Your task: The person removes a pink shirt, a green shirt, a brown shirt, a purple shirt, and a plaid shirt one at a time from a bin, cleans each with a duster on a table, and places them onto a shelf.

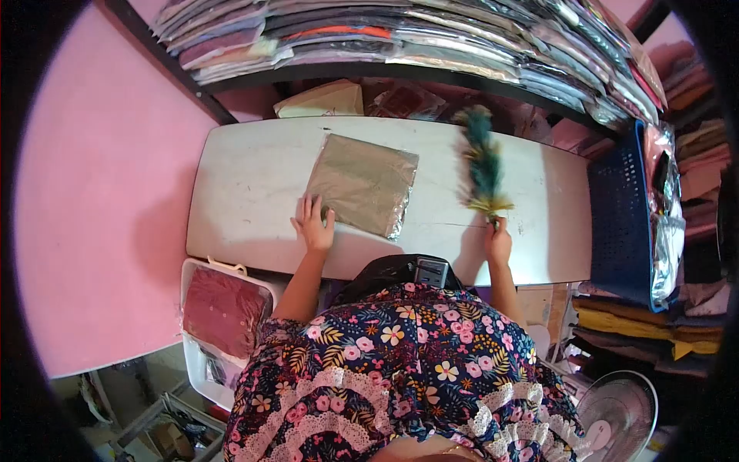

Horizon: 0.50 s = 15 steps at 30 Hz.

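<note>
A folded tan garment in a clear plastic bag [363,183] lies flat on the white table [254,185], slightly turned. At its lower left corner rests my left hand [314,229], fingers spread, fingertips on the plastic. My right hand [499,243] is closed around the handle of a feather duster [483,165] with dark green and yellowish-brown feathers. The duster points away from me over the right half of the table, its feathers blurred by motion. A gap of bare tabletop separates it from the bagged garment.
Across the back, a dark shelf [339,75] carries stacks of bagged clothes. A blue basket [618,219] holding plastic-wrapped items stands at the table's right end. Lower left, a white bin [191,350] contains a bagged maroon garment [225,309]. A fan [620,412] is at lower right.
</note>
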### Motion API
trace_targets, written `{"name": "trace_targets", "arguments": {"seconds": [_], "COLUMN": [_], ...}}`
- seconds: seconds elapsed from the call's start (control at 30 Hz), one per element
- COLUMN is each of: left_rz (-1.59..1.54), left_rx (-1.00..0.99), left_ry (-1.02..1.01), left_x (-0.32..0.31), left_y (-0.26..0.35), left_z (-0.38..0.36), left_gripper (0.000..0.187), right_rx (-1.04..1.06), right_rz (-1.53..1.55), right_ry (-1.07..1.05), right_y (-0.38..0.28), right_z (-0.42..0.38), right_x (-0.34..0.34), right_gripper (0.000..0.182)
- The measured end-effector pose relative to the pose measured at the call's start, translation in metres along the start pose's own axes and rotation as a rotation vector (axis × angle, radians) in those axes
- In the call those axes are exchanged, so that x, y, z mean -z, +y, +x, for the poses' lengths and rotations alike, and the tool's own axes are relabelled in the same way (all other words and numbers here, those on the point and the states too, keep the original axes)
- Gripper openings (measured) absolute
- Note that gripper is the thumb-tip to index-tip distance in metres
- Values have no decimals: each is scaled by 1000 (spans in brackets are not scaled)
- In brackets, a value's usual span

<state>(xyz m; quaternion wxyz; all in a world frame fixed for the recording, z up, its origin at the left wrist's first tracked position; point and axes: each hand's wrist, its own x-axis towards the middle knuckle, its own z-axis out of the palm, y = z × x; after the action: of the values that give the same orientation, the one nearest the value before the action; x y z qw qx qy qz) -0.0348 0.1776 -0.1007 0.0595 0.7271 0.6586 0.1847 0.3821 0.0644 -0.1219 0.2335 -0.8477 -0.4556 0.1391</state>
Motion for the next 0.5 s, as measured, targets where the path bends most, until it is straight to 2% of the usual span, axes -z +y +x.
{"name": "trace_targets", "arguments": {"seconds": [0.03, 0.07, 0.13, 0.2, 0.27, 0.3, 0.33, 0.37, 0.4, 0.47, 0.5], "left_rz": [-73, -148, -449, -485, -393, -391, -98, 185, 184, 176, 181], "left_rx": [-18, -31, -172, -283, -325, -334, -291, -260, -276, -150, -161], "left_ry": [100, 198, 12, -232, -390, -388, -367, -343, -339, -503, -502], "left_x": [8, 15, 20, 14, -8, -9, -9, -16, -22, -34, -32], "left_y": [16, 33, 70, 109, 132, 145, 158, 139, 138, 131, 129], "left_z": [9, 16, 35, 48, 58, 60, 60, 53, 58, 71, 76], "left_gripper": [45, 37, 25, 17, 27, 27, 34, 42, 42, 59, 59], "right_rx": [-49, -19, -17, -14, -13, -15, -3, -19, -22, 1, -6], "right_rz": [18, 200, 231, 241, 207, 168, 206, 204, 203, 233, 238], "right_ry": [57, 111, 132, 145, 132, 119, 146, 165, 175, 212, 220], "right_y": [8, 16, 18, 12, -2, -9, -17, -21, -21, -18, -19], "right_z": [-2, -7, -9, -12, -8, -7, -5, -25, -24, -26, -26], "right_x": [5, 7, 9, 9, 12, 17, 23, -2, -6, -14, -14], "right_gripper": [26, 27, 27, 26, 25, 23, 23, 23, 23, 22, 22]}}
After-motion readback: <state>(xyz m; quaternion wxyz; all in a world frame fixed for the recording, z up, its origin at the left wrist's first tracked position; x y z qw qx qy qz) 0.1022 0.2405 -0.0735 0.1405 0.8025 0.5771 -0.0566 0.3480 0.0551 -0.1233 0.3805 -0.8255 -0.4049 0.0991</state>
